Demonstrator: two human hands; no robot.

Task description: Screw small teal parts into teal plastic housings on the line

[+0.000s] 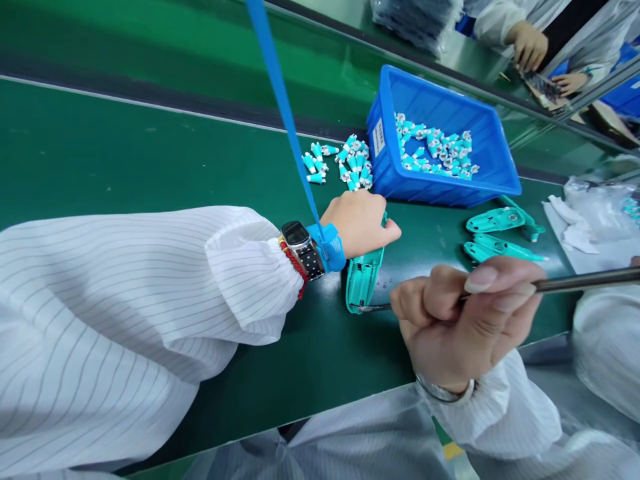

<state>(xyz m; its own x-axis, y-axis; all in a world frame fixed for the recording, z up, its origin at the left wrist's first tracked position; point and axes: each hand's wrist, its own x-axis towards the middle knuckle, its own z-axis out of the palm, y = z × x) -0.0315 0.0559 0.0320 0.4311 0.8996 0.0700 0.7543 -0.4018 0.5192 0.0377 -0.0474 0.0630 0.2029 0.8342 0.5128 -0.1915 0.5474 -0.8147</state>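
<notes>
teal plastic shell [363, 283] is lying on the green worktop [125, 167], just below a loose pile of small teal and white parts [345, 163]. the left hand [357, 223] is closed over its top end, gripping it, with the fingers curled around the edge. the right hand [460, 327] is closed tight around a metal screwdriver [585, 281], and the thin tip pokes out of the fist to reach the shell's lower end. the left wrist has a black watch [299, 240], a red cord bracelet [296, 268] and a blue wrist strap [327, 247] with a long blue cord [275, 77] running up out of view. the right wrist has a silver band [443, 390]. both arms are in white striped sleeves [125, 320]. a blue plastic crate [445, 137] holding more of those small parts sits just past the pile, two more teal shells [497, 233] lie to the right, and a plastic bag [597, 210] is further over. at the top right, another person's hands [530, 47] are working on something dark, too small to make out.
</notes>
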